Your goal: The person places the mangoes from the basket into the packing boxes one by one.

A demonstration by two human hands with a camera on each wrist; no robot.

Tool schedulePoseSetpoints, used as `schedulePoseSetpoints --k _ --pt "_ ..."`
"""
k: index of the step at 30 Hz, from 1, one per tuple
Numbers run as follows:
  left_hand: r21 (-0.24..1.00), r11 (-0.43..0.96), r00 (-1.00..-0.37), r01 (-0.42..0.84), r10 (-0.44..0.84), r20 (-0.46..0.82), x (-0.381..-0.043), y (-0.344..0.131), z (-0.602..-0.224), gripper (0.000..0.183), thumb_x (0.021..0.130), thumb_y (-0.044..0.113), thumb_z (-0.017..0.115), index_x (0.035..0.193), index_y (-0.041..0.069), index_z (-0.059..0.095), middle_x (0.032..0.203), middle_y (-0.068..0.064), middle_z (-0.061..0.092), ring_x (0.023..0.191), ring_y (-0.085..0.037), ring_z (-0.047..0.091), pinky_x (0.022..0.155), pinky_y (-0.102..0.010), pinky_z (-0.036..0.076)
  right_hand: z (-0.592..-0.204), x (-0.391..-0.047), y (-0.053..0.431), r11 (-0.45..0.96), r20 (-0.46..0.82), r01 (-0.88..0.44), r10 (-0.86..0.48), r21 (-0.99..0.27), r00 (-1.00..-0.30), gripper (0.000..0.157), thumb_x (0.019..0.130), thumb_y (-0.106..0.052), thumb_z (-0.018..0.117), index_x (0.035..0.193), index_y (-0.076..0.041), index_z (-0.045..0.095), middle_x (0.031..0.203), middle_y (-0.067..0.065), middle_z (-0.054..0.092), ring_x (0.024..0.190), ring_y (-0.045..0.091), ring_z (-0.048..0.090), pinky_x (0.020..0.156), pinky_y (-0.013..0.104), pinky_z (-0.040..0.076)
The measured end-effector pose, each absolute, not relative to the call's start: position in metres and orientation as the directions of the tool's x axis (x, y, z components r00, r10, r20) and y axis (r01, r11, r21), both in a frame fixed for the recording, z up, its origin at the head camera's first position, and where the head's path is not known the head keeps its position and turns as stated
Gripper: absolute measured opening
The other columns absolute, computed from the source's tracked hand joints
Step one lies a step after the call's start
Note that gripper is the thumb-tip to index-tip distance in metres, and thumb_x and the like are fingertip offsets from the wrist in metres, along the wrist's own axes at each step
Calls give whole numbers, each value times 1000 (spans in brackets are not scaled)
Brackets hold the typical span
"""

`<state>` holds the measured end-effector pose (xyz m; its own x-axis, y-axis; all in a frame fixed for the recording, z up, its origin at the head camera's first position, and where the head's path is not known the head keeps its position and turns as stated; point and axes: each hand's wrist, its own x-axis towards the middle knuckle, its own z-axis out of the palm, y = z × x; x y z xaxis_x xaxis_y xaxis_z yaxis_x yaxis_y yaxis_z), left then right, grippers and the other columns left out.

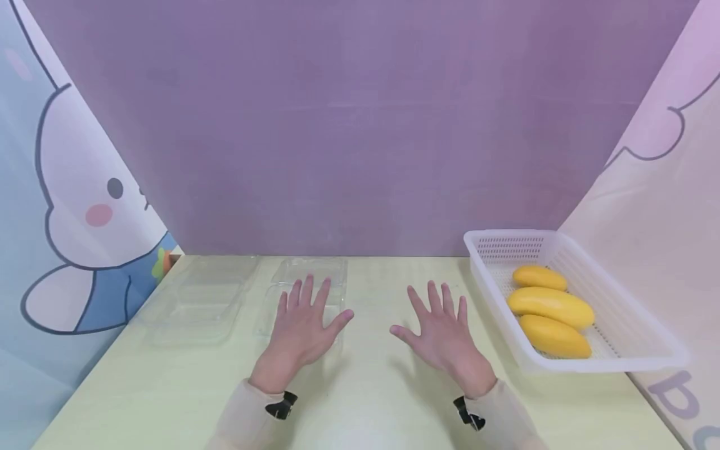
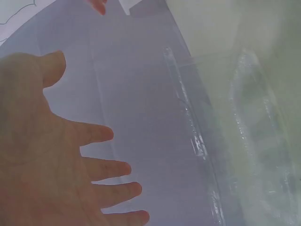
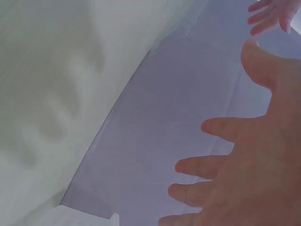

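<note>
While the left hand [image 1: 300,334] overlaps a clear plastic clamshell [image 1: 312,270] in the head view, fingers spread and holding nothing, the right hand [image 1: 444,337] is equally spread and free near a white basket [image 1: 613,364] containing three yellow mangoes [image 1: 551,305]. Another clear container [image 1: 197,306] lies farther left on the tabletop [image 1: 365,412]. From the left wrist, clear plastic lies apart from the fingertips; from the right wrist, a basket corner shows at lower left.

I was looking into a small makeshift booth: a pale tabletop [image 1: 360,394] ended against a plain purple backdrop [image 1: 360,131], and printed sheets [image 1: 647,225] closed in both sides, the left one showing a cartoon animal [image 1: 92,162]. Whether home, lab or shop, I couldn't tell remotely.
</note>
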<state>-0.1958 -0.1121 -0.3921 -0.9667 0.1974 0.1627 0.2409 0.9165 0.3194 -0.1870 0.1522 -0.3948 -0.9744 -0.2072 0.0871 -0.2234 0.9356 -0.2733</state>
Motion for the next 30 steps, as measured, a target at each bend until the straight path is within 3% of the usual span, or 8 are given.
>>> schedulePoseSetpoints --k 11,18,30 --pt "312 924 -965 223 163 208 -201 -130 -405 80 101 58 48 156 2 34 156 -31 32 145 -50 27 117 -64 22 -383 -192 158 950 79 -225 -213 -214 -974 80 98 -60 53 159 -12 33 161 30 22 150 52 10 117 71 4" --pt "292 940 -968 175 110 226 -205 -143 -407 73 103 51 49 152 -3 39 149 -34 40 137 -52 37 108 -65 34 -375 -195 169 953 84 -246 -235 -177 -968 78 99 -58 52 157 -9 36 159 32 27 148 53 17 116 71 10" --pt "268 954 -955 137 55 292 -210 -163 -419 66 102 43 52 145 -6 45 137 -35 50 123 -54 48 94 -67 43 -361 -196 189 957 141 -265 -248 -121 -958 73 99 -54 55 154 -7 43 154 32 36 145 53 25 115 69 18"
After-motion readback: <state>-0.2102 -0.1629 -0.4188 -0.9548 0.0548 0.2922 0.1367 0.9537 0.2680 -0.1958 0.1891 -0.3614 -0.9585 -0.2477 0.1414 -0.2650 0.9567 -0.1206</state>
